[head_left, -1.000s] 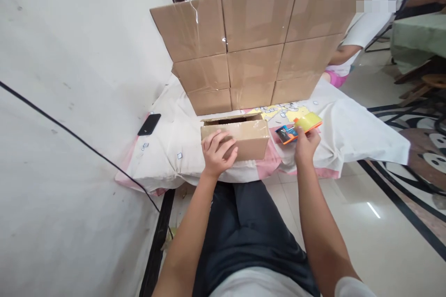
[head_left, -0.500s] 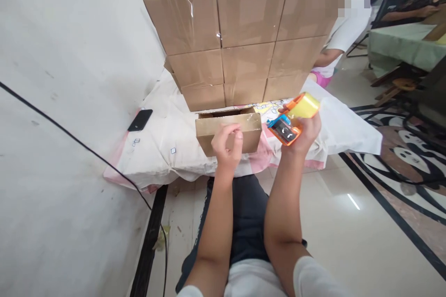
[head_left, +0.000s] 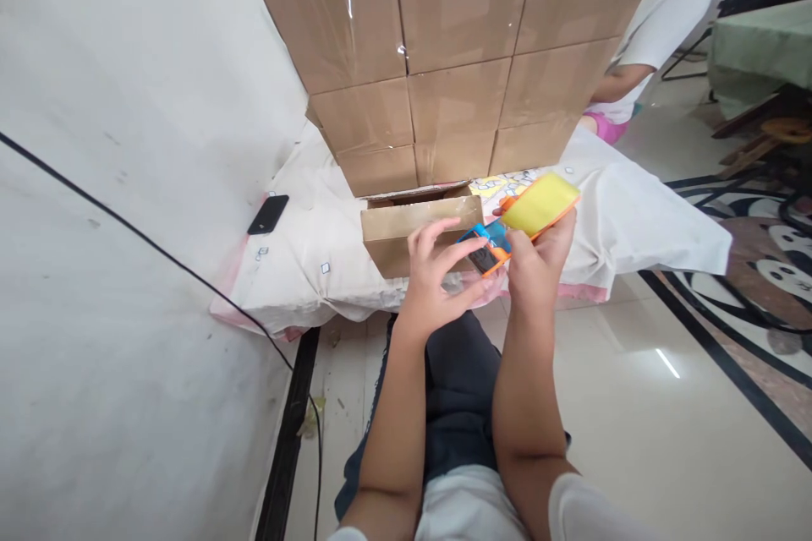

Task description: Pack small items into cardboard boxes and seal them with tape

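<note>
left hand (head_left: pixel 437 270) off small carton (head_left: pixel 412 230), now fingering tape dispenser (head_left: pixel 517 224) front, grip loose | right hand (head_left: pixel 539 266) grip closed on dispenser | tape end being readied, likely

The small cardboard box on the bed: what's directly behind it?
Behind the small cardboard box a wall of stacked, taped cardboard boxes stands on the sheet. It hides whatever lies beyond, apart from a seated person's arm at its right edge.

Stacked cardboard boxes (head_left: pixel 457 59), black phone (head_left: pixel 267 214) on white sheet (head_left: pixel 634 211) — seated person (head_left: pixel 640 51) behind
</note>
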Action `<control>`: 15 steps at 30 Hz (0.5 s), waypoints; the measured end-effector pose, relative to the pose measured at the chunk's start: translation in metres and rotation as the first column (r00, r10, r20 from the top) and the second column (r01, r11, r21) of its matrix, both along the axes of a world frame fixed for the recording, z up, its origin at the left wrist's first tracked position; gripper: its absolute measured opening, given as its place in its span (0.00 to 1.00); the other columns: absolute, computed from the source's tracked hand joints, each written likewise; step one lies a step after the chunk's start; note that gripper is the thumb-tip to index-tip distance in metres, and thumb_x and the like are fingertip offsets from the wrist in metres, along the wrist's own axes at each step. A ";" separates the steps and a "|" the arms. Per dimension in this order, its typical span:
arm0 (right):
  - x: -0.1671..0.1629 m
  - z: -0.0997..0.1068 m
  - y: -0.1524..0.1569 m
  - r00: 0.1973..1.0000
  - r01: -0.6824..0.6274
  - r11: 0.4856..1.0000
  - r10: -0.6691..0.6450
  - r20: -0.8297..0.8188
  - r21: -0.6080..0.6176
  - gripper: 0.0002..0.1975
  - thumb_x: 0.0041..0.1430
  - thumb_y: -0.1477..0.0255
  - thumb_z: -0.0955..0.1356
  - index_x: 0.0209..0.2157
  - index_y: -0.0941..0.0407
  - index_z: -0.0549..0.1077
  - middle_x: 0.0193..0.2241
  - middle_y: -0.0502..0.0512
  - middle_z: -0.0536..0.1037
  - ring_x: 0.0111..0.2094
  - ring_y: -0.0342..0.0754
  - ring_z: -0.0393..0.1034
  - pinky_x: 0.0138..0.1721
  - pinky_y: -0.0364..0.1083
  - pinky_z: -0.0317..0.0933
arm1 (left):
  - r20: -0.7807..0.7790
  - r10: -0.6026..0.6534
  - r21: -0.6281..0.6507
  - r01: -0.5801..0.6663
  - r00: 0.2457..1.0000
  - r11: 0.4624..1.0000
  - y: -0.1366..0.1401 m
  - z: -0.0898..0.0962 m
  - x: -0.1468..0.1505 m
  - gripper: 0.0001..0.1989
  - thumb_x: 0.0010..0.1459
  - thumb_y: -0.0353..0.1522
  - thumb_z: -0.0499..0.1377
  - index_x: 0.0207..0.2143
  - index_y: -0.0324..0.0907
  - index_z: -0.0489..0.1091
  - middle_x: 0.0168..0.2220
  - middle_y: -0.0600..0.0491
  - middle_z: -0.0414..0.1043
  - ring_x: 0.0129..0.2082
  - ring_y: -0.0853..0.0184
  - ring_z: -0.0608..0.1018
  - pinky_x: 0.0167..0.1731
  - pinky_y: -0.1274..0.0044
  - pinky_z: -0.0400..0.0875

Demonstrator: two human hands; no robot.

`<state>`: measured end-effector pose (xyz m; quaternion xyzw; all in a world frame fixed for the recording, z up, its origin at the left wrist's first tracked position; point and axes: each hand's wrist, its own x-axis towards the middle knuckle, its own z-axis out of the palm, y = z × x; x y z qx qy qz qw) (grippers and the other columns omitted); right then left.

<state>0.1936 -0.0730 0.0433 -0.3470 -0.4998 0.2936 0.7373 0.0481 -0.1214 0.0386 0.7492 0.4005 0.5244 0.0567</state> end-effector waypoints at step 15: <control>-0.006 0.007 -0.019 0.990 -0.135 0.990 0.137 0.033 -0.048 0.16 0.67 0.55 0.62 0.52 0.46 0.68 0.41 0.55 0.77 0.42 0.52 0.76 0.42 0.54 0.74 | 0.373 -0.242 -0.244 0.346 0.896 0.906 0.000 0.003 0.008 0.14 0.62 0.41 0.63 0.48 0.46 0.74 0.51 0.48 0.69 0.54 0.59 0.74 0.54 0.68 0.69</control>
